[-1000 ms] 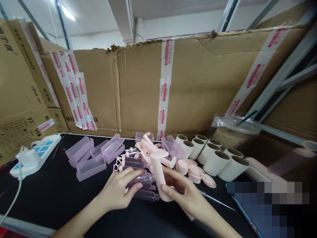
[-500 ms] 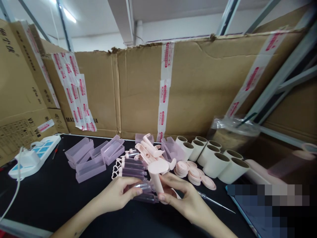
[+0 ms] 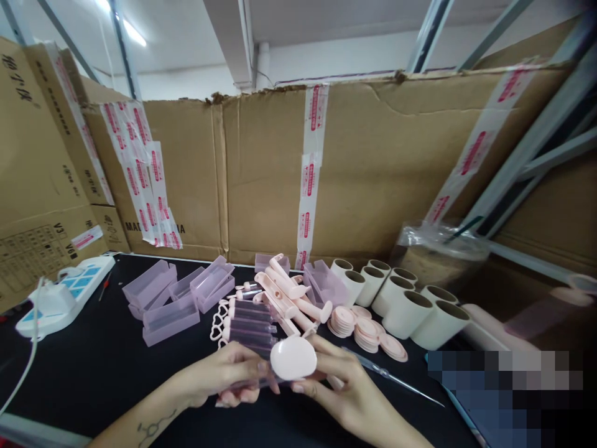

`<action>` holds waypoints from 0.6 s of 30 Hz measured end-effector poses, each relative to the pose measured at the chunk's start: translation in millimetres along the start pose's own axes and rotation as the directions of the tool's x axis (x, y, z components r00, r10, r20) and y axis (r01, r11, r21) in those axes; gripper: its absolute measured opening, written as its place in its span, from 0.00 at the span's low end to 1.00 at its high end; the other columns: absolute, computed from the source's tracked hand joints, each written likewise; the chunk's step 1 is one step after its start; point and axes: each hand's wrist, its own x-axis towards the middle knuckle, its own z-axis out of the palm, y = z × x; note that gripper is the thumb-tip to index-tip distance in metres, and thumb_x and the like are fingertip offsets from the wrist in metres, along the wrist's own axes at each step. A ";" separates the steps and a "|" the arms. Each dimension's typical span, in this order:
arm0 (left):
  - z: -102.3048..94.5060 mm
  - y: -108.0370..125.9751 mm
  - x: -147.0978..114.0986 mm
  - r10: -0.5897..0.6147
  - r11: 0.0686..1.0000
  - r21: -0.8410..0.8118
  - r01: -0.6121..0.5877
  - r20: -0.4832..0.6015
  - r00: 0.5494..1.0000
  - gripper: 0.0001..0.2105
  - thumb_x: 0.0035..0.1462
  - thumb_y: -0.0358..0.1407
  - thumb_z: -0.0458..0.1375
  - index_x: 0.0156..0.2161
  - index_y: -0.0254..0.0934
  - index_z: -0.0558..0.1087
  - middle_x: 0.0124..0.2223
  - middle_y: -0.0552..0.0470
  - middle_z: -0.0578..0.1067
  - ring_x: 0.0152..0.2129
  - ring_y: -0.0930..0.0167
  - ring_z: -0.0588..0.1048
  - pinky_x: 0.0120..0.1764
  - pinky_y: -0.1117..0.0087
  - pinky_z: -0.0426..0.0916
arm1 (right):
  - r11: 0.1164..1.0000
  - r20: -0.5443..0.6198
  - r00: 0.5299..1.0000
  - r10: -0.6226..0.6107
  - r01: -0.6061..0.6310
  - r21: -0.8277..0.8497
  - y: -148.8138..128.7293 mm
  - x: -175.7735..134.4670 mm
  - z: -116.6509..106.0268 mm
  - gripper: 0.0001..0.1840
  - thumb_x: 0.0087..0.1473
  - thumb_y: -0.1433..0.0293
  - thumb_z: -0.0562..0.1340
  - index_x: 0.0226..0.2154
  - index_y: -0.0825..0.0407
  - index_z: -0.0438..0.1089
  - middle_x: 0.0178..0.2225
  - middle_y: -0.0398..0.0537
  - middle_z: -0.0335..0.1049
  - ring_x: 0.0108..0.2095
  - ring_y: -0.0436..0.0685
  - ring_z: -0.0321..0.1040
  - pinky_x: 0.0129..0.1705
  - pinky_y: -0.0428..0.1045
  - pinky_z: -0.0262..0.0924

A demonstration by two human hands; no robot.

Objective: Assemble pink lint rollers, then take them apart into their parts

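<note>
My right hand (image 3: 342,382) is closed around a pink plastic piece with a glossy oval end (image 3: 293,358), which faces me. My left hand (image 3: 236,376) grips a translucent purple tube (image 3: 249,384), held against the pink piece; the join between them is hidden by the fingers. Just beyond my left hand lies a row of purple tubes (image 3: 252,325) with pink heart-shaped loops (image 3: 218,322) at their left ends. Behind the hands is a loose pile of pink handle-like parts (image 3: 282,289).
Purple translucent trays (image 3: 170,318) sit at left, near a white power strip (image 3: 86,286). On the right stand several white cardboard rolls (image 3: 403,314), stacked pink discs (image 3: 366,330) and a thin pointed metal tool (image 3: 401,378). A cardboard wall (image 3: 261,180) closes the back.
Both hands have drawn lower and closer together. The pink piece has tipped so its oval end faces me, and my left hand has lifted a purple tube from the row.
</note>
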 end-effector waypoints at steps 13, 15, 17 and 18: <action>6.9 -2.4 -1.5 0.289 0.908 0.379 -0.179 -0.256 0.923 0.15 0.49 0.40 0.61 0.38 0.37 0.61 0.33 0.56 0.66 0.24 0.78 0.64 0.28 0.76 0.60 | 0.956 -0.049 0.961 0.272 -0.264 0.126 -10.8 1.0 -0.6 0.25 0.50 0.59 0.62 0.49 0.53 0.67 0.34 0.49 0.73 0.32 0.56 0.69 0.33 0.48 0.65; 2.4 7.1 -9.8 0.309 0.849 0.508 -0.146 -0.253 0.917 0.12 0.50 0.39 0.60 0.38 0.37 0.64 0.35 0.55 0.68 0.28 0.75 0.66 0.33 0.74 0.61 | 0.951 -0.014 0.962 0.273 -0.268 0.155 -12.0 1.4 -3.2 0.26 0.50 0.59 0.62 0.49 0.54 0.67 0.33 0.49 0.74 0.32 0.56 0.70 0.35 0.49 0.66; -5.6 15.1 -19.1 0.311 0.799 0.586 -0.134 -0.212 0.926 0.12 0.50 0.39 0.59 0.38 0.37 0.66 0.35 0.54 0.69 0.30 0.74 0.66 0.35 0.73 0.62 | 0.952 -0.026 0.964 0.264 -0.256 0.169 -11.7 0.8 -10.5 0.25 0.51 0.58 0.61 0.49 0.53 0.68 0.35 0.50 0.75 0.34 0.56 0.71 0.37 0.50 0.66; -9.9 17.8 -23.3 0.311 0.778 0.613 -0.136 -0.187 0.932 0.12 0.50 0.39 0.60 0.39 0.36 0.67 0.35 0.54 0.69 0.30 0.73 0.67 0.35 0.73 0.62 | 0.953 -0.062 0.962 0.265 -0.252 0.170 -11.0 0.1 -15.7 0.23 0.51 0.58 0.60 0.48 0.52 0.69 0.36 0.50 0.75 0.35 0.57 0.71 0.38 0.51 0.66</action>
